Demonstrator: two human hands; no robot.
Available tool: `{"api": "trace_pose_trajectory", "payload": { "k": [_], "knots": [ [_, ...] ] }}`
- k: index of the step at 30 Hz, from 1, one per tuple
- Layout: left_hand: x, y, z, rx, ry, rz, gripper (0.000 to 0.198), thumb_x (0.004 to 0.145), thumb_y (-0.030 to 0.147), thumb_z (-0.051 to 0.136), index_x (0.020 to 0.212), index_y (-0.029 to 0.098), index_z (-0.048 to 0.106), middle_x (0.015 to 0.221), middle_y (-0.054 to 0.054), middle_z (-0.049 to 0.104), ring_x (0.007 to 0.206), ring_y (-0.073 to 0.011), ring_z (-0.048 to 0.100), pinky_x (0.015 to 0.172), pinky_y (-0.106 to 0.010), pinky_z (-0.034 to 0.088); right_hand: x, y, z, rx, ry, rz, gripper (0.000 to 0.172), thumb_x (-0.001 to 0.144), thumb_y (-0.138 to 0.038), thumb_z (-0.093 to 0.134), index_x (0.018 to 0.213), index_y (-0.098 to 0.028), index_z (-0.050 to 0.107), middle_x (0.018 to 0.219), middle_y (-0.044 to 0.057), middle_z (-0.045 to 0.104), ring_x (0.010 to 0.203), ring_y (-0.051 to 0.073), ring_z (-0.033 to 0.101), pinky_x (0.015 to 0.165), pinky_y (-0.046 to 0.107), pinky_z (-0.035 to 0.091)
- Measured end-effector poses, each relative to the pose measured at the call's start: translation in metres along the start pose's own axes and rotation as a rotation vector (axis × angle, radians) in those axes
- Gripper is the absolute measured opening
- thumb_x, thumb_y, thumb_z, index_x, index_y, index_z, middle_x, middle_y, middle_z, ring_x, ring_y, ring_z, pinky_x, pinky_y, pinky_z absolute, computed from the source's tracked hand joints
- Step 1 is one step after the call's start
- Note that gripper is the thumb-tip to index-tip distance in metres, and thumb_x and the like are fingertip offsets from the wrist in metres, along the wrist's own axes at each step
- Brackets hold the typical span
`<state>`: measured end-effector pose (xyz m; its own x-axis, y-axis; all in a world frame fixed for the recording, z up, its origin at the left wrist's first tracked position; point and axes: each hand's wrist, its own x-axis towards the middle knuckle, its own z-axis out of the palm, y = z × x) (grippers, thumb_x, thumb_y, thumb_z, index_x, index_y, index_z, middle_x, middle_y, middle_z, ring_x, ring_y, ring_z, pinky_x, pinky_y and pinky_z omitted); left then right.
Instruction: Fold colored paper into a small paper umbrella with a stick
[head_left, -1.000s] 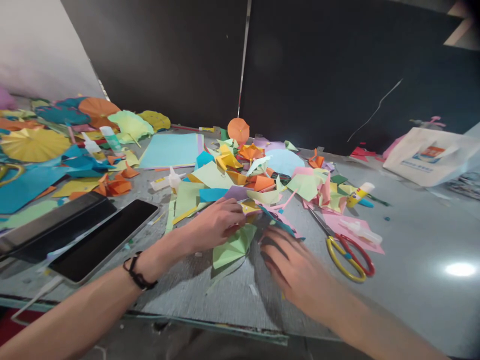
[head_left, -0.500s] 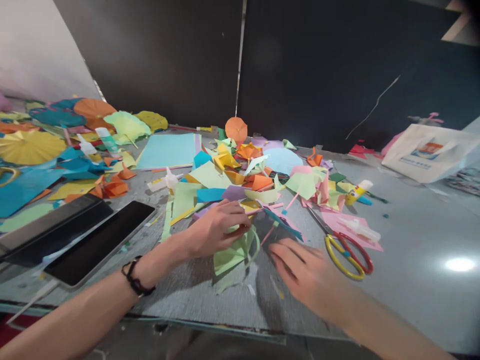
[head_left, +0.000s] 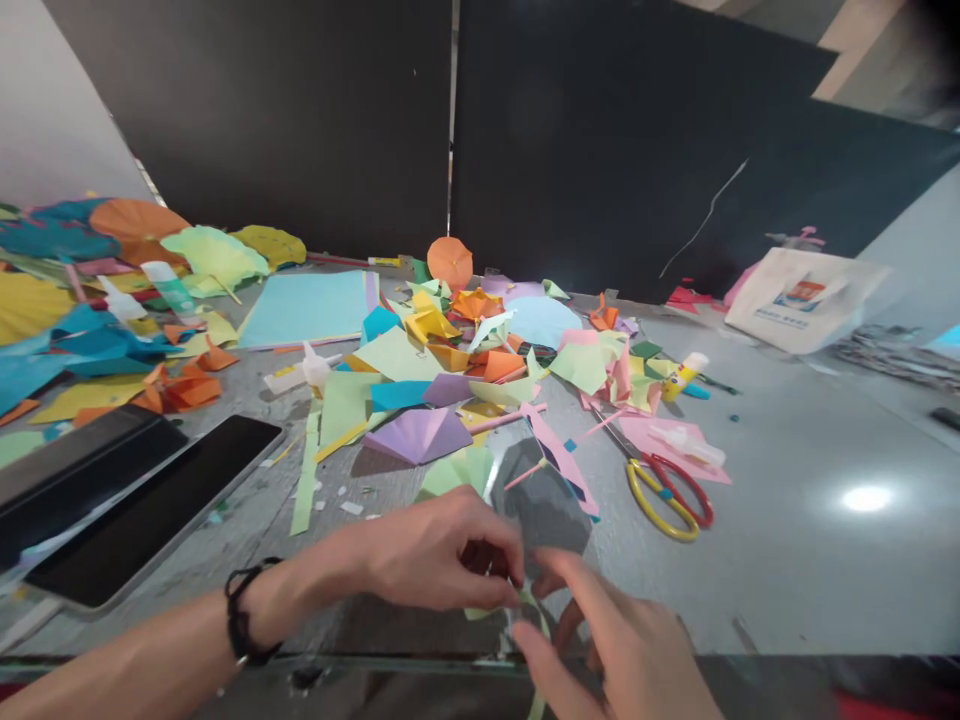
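My left hand [head_left: 442, 550], with a dark cord bracelet at the wrist, is closed in a pinch on a thin light green paper strip [head_left: 541, 625] near the table's front edge. The strip curls down past the edge. Close beside it, my right hand [head_left: 615, 635] has its thumb and fingers apart around the strip, not visibly gripping it. Just beyond my left hand lies a pleated light green paper [head_left: 457, 472], partly covered by that hand. A purple pleated paper [head_left: 418, 435] and a pink paper piece with a thin stick [head_left: 559, 455] lie farther back.
Scissors with yellow and red handles [head_left: 667, 497] lie to the right, near a glue stick [head_left: 685, 376] and a white glue bottle [head_left: 688, 445]. A phone [head_left: 157, 510] lies at left. Paper scraps fill the middle; a white bag [head_left: 802, 300] stands at back right.
Both hands have come toward me and closer together, with the green strip between them. The purple pleated paper is now uncovered. The view has shifted right.
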<state>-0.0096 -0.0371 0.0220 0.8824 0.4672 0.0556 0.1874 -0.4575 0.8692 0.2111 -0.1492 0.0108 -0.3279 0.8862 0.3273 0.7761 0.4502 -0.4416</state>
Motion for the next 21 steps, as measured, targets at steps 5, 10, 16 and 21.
{"api": "trace_pose_trajectory", "payload": {
  "k": [5,10,16,21],
  "knots": [
    [0.000,-0.006,0.001,-0.081,0.102,-0.067,0.008,0.085,0.017,0.075,0.092,0.017,0.080,0.071,0.000,0.071,0.062,-0.0101,0.059,0.056,-0.018,0.045,0.003,0.002,0.012,0.382,-0.076,0.292,0.023,0.103,-0.037,0.052,0.093,-0.025,0.068,0.067,0.000,0.075,0.051,0.018,0.070,0.048,0.025,0.050],
    [0.005,-0.012,0.000,-0.428,0.257,-0.114,0.016,0.079,0.020,0.083,0.092,0.015,0.075,0.083,-0.003,0.076,0.070,-0.0127,0.069,0.066,-0.022,0.055,0.001,-0.005,0.002,0.769,0.042,0.609,0.042,0.095,-0.063,0.066,0.092,-0.022,0.065,0.076,0.006,0.080,0.050,0.019,0.071,0.054,0.028,0.055],
    [0.008,-0.018,-0.006,-0.751,0.248,-0.192,0.039,0.070,0.038,0.096,0.090,0.014,0.073,0.069,-0.001,0.072,0.052,-0.0101,0.063,0.049,-0.020,0.049,0.008,-0.018,0.007,0.958,0.235,0.706,0.047,0.086,-0.066,0.076,0.093,-0.021,0.063,0.077,0.008,0.081,0.048,0.019,0.070,0.052,0.028,0.053],
    [0.005,-0.016,-0.005,-0.765,0.118,-0.227,0.052,0.084,0.062,0.080,0.082,0.010,0.077,0.074,-0.010,0.077,0.046,-0.0100,0.064,0.043,-0.019,0.046,0.010,-0.025,0.011,0.985,0.304,0.745,0.050,0.082,-0.066,0.080,0.092,-0.021,0.063,0.076,0.009,0.081,0.046,0.019,0.069,0.048,0.027,0.050]
  ]
}}
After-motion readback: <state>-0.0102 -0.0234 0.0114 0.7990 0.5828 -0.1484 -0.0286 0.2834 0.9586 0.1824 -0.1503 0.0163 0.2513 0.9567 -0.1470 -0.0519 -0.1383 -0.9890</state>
